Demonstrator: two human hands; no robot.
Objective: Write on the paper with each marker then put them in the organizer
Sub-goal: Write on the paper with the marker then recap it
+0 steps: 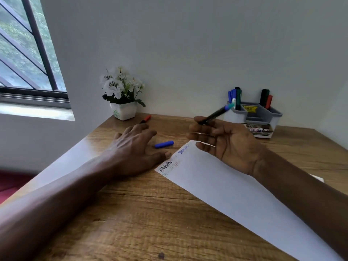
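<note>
Handwriting at the top edge of the paper (235, 191): one black word beginning "RA", the rest unclear; one blue word that seems to begin "TRA"; fainter coloured words beside and below, illegible. Label on the lower front of the grey organizer (263, 117): "OPE" in white capitals, cut off at the edge. Yellow sticker (250, 109) inside the organizer: dark print, too small to read.

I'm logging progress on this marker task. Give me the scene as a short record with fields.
right hand: holds a dark marker with a teal end, raised above the desk
left hand: flat on the desk, holding nothing
loose on desk: blue cap; red marker
paper: several coloured words at its far end
organizer: several markers standing inside
</note>
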